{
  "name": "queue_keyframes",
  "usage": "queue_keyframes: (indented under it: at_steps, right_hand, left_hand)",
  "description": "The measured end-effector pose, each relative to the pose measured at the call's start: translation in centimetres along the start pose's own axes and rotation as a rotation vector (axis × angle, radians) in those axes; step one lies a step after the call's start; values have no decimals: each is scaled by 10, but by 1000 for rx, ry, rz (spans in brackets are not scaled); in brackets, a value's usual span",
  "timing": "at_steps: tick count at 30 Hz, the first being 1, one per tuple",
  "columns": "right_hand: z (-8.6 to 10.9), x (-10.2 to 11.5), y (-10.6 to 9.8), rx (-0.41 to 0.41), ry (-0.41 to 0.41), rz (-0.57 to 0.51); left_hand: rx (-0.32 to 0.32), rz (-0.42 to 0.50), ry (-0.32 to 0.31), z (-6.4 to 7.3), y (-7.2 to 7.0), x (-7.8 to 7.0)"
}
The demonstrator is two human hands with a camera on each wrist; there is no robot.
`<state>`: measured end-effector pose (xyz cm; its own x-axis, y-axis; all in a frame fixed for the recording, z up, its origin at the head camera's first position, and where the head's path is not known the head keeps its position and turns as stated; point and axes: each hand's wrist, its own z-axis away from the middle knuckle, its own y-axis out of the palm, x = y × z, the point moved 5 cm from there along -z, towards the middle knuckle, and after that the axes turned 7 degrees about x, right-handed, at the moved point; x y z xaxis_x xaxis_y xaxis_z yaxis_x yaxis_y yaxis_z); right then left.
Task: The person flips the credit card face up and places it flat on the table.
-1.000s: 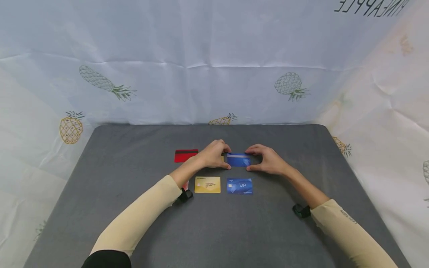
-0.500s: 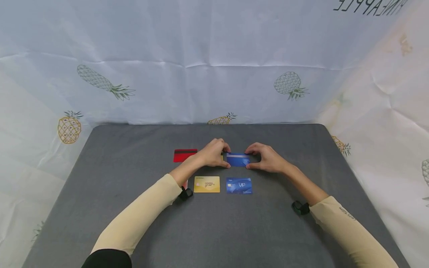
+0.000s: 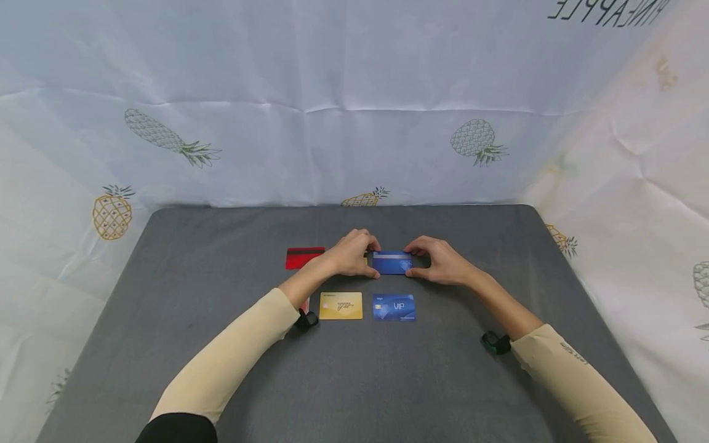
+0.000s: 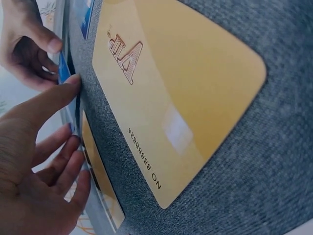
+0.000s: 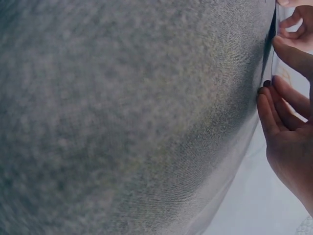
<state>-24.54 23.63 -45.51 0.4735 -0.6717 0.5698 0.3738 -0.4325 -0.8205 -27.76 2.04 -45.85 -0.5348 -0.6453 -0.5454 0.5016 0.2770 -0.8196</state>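
Observation:
A blue card (image 3: 392, 263) with a pale stripe is held at its two short sides. My left hand (image 3: 350, 255) pinches its left side between thumb and fingers, and my right hand (image 3: 441, 262) pinches its right side. In the left wrist view the blue card (image 4: 64, 68) is tilted, its lower edge close to the cloth. Nearer the body lie a blue VIP card (image 3: 394, 307) and a gold card (image 3: 341, 306). A second gold card (image 4: 100, 171) lies beside my left fingers, mostly hidden by that hand in the head view.
A red card (image 3: 304, 258) with a black stripe lies at the far left of the back row. Part of another red card (image 3: 305, 305) shows under my left wrist. The grey table (image 3: 354, 381) ends at a pineapple-print curtain (image 3: 332, 154).

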Motion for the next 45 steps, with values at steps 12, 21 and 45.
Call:
queue_keyframes:
  at_steps: [12,21,45]
  right_hand:
    - [2,4,-4,-29,-4,9]
    - [0,12,-5,-15,8,15]
    - [1,35,-10,-103,-63,27]
  left_hand:
    - [-43,36,7,6,-5,-4]
    - [-50,8,-10,16,-15,-12]
    - [-132,80,31,42,-29,-19]
